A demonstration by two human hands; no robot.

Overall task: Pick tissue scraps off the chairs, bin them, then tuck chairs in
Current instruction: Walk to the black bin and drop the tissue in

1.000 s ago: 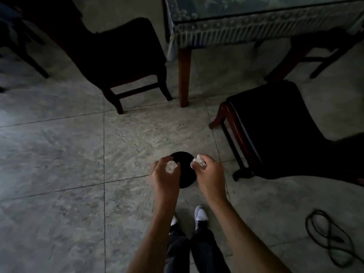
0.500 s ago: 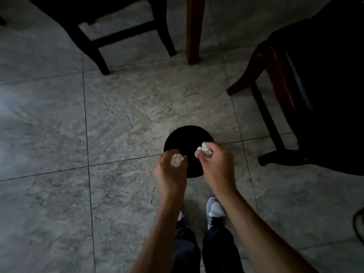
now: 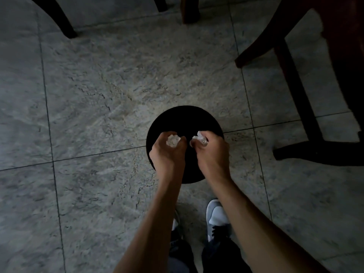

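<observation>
both hands now over the black bin [image 3: 184, 119] at frame centre, closer than a second ago, left hand [image 3: 167, 154] clutching a tissue scrap [image 3: 173, 140], right hand [image 3: 211, 152] pinching another tissue wad [image 3: 201, 138], drop looks imminent, chairs untucked.

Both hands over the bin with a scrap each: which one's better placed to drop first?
Either, slightly the left hand: its scrap sits well inside the bin mouth. The right hand holds its scrap nearer the rim.
</observation>
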